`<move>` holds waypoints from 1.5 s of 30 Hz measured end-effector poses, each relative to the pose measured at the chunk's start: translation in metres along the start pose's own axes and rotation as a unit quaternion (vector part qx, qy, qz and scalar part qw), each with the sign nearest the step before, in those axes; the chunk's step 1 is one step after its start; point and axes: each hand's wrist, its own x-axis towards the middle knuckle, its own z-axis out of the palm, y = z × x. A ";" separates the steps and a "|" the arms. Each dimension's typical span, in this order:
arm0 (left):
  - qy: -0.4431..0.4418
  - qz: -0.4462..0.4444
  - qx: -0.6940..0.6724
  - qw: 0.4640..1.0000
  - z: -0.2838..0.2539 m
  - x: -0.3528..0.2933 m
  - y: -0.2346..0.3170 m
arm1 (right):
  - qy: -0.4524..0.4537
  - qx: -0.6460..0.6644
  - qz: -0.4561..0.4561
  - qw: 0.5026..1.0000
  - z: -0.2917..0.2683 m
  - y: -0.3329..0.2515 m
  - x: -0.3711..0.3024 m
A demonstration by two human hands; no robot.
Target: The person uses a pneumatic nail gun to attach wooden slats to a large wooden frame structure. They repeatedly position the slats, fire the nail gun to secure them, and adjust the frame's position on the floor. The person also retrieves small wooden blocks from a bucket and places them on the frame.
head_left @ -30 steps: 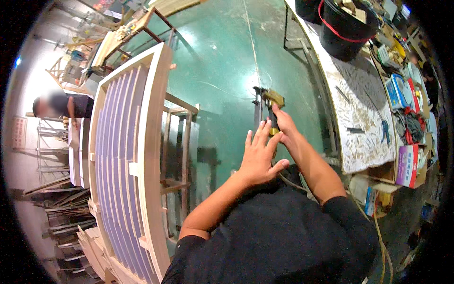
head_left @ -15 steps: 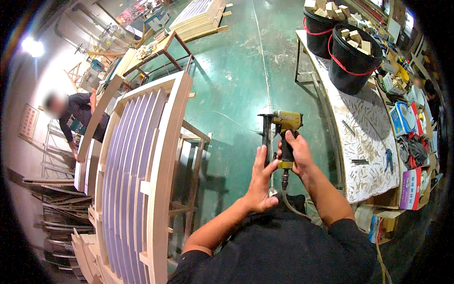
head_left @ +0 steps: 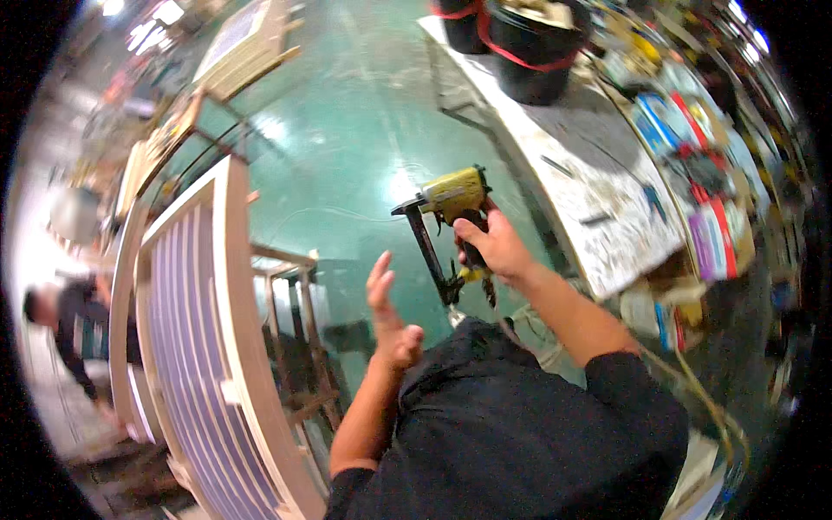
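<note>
A yellow and black air stapler (head_left: 455,196), or a nail gun much like it, is gripped by its handle in my right hand (head_left: 500,243). Its long black magazine points down and to the left, and a hose leads off below the handle. Just left of the tool my left hand (head_left: 392,316) is raised with fingers apart, touching nothing. Farther left stands a pale wooden frame (head_left: 232,260) filled with purple-grey panels and thin slats, resting on a wooden stand (head_left: 305,258).
A white-topped bench (head_left: 555,165) on the right bears black buckets (head_left: 529,74) with wood blocks, pliers and loose strips. Boxes (head_left: 712,238) and clutter lie beyond it. A co-worker (head_left: 82,334) is beyond the frame. Hoses (head_left: 706,386) run at lower right.
My view has turned, so the bench and frame sit differently. The left hand has come away from the tool and stands apart. The tool has tilted, still in my right hand.
</note>
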 end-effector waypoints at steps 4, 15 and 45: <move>0.018 -0.291 -0.019 0.956 -0.051 -0.113 -0.046 | 0.043 -0.434 -0.072 0.897 -0.111 0.021 -0.006; 0.049 -0.661 -0.045 0.747 -0.153 -0.486 -0.113 | 0.226 -0.721 0.182 0.629 -0.316 0.141 -0.110; 0.272 -0.510 0.224 0.785 -0.217 -0.336 -0.005 | -0.436 -0.386 -0.276 0.765 0.228 0.048 0.000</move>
